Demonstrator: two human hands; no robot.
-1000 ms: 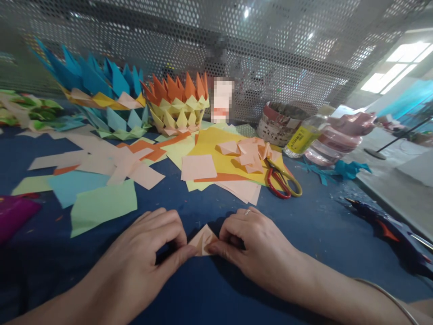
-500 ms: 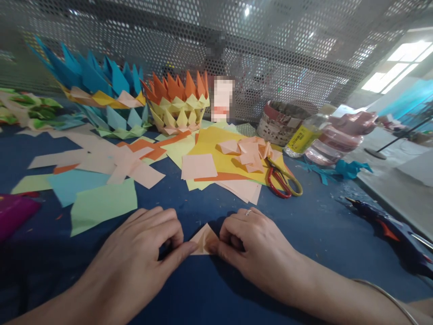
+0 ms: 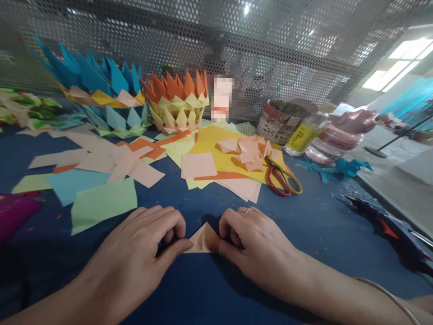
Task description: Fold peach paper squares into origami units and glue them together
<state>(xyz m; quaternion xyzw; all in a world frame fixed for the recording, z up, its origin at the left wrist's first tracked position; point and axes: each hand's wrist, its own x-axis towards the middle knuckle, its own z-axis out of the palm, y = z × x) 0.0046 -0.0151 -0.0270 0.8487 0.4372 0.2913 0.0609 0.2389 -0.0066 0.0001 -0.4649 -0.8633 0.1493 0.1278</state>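
The left hand [image 3: 147, 243] and right hand [image 3: 255, 237], fingers curled nearly closed, hold opposite corners of the folded paper [image 3: 202, 240] between them on the table [image 3: 182, 291], probably to steady its creases.

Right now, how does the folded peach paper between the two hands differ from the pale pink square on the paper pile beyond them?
The folded peach paper has a triangular outline with creases; the pale pink square lies flat and has four corners. The left hand and right hand touch the folded peach paper, while neither touches the pale pink square. Both are pale, pinkish paper.
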